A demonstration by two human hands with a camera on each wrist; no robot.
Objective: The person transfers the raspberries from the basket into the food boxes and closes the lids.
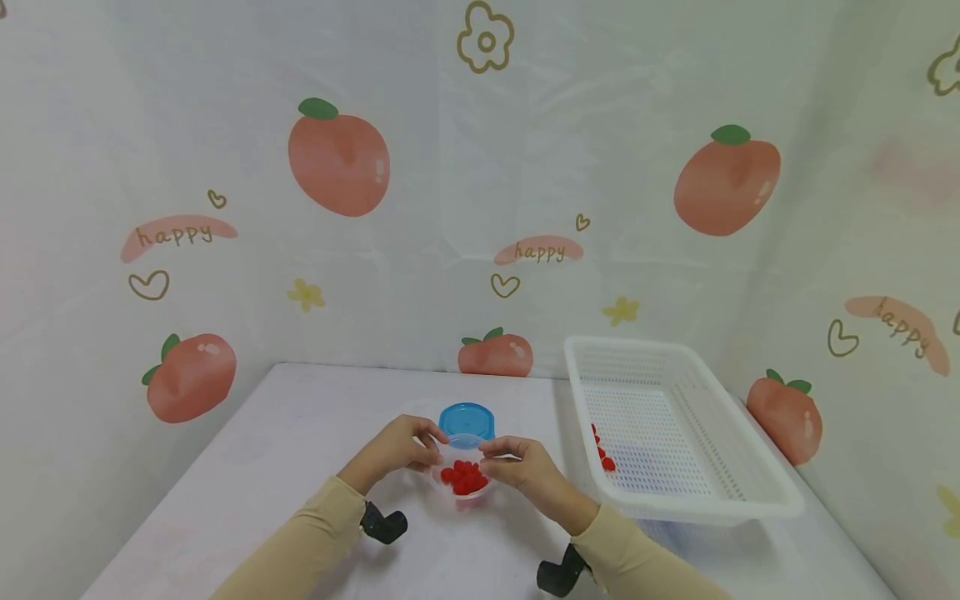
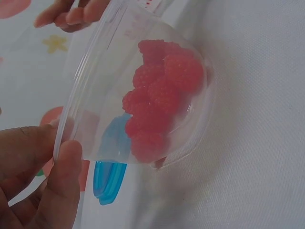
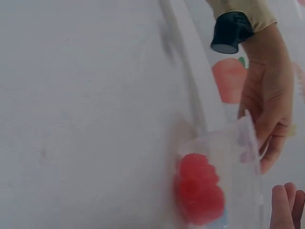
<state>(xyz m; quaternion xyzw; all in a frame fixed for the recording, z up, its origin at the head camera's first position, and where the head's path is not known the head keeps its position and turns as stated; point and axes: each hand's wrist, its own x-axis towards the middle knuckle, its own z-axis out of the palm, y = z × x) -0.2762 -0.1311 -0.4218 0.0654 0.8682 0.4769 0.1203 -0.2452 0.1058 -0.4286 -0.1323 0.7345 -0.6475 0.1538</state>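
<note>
A clear plastic tub [image 2: 107, 62] with several red raspberries [image 1: 465, 477] in it stands on the table in front of me. My left hand [image 1: 395, 452] pinches its rim between thumb and fingers; the left wrist view shows this closely. On the other side, my right hand [image 1: 525, 471] is beside the rim. Its fingers [image 3: 281, 207] look extended and apart from the tub wall in the right wrist view. Just behind the tub lies a blue lid [image 1: 467, 414], seen partly through the clear wall in the left wrist view.
A white perforated basket [image 1: 750, 467] sits to the right, with several red berries [image 1: 607, 463] along its left inner side. The white table [image 1: 247, 475] meets a printed fabric backdrop [image 1: 420, 292] at the back.
</note>
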